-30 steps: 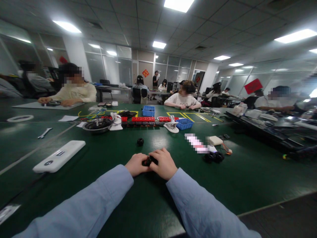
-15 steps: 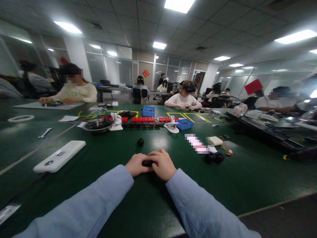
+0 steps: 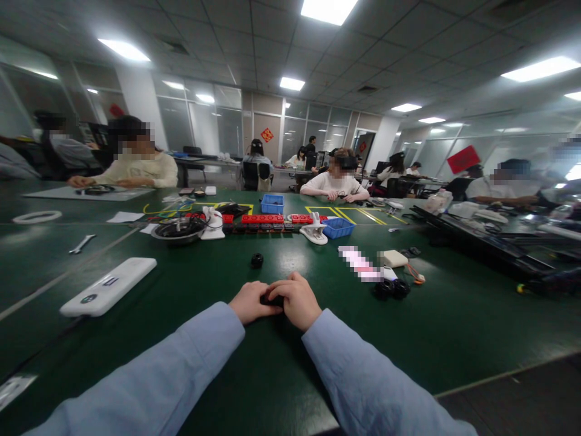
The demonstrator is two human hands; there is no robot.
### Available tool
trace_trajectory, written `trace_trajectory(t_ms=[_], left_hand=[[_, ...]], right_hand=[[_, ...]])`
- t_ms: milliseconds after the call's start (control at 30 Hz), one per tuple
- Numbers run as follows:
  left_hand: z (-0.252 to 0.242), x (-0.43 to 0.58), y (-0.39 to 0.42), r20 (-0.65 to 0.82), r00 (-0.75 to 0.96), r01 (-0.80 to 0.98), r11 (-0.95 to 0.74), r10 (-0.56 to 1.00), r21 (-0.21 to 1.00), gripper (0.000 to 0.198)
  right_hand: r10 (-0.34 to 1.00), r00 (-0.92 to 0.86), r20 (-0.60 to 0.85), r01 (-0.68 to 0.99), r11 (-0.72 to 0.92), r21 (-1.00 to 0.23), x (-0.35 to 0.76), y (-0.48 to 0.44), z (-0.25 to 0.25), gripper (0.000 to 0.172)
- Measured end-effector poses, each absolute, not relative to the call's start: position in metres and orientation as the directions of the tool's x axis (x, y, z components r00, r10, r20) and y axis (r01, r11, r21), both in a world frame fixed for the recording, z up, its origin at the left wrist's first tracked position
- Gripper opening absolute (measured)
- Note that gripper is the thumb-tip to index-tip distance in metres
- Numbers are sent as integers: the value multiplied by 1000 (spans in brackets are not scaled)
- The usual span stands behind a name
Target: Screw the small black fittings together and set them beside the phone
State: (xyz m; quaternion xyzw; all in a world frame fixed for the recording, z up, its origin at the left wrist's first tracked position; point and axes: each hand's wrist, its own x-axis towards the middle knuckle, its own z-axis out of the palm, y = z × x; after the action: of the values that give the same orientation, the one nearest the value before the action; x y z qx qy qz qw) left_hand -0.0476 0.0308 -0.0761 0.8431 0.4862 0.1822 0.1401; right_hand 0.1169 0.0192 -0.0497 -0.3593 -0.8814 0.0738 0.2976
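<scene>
My left hand (image 3: pixel 251 303) and my right hand (image 3: pixel 299 301) meet over the green table in front of me. Both are closed around a small black part (image 3: pixel 272 300), mostly covered by my fingers, so its kind does not show. The right fingers reach across its top, while the left thumb lies along its near side. Just beyond the hands, a small black round piece (image 3: pixel 256 260) rests on the table.
Two black round pieces (image 3: pixel 392 289) lie to the right beside a cream-coloured box (image 3: pixel 394 258) with wires. A white power bank (image 3: pixel 109 286) and a wrench (image 3: pixel 82 244) are on the left. Farther back stand red power strips (image 3: pixel 262 218), blue trays (image 3: pixel 338 227) and a metal bowl (image 3: pixel 178 240).
My right fingers have shifted slightly over the black part, and less of it shows between the hands. The left hand stays in place.
</scene>
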Motion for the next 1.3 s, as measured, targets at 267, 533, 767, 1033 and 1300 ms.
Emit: trace_trajectory(t_ms=[267, 533, 767, 1033, 1300], left_hand=[[-77, -47, 32, 186, 498, 748, -528, 847, 401, 24], [-81, -49, 34, 191, 502, 746, -534, 844, 398, 18], [-80, -49, 34, 181, 490, 757, -519, 853, 397, 22], [-76, -48, 32, 153, 478, 766, -496, 865, 410, 23], [-75, -48, 32, 122, 486, 774, -491, 866, 400, 24]], right_hand=[[671, -564, 482, 573, 738, -357, 109, 13, -53, 37], [666, -574, 477, 564, 743, -360, 109, 9, -49, 37], [700, -510, 499, 598, 706, -379, 112, 1, -37, 31], [802, -422, 422, 726, 578, -372, 114, 8, -43, 29], [805, -444, 393, 746, 575, -336, 117, 10, -43, 26]])
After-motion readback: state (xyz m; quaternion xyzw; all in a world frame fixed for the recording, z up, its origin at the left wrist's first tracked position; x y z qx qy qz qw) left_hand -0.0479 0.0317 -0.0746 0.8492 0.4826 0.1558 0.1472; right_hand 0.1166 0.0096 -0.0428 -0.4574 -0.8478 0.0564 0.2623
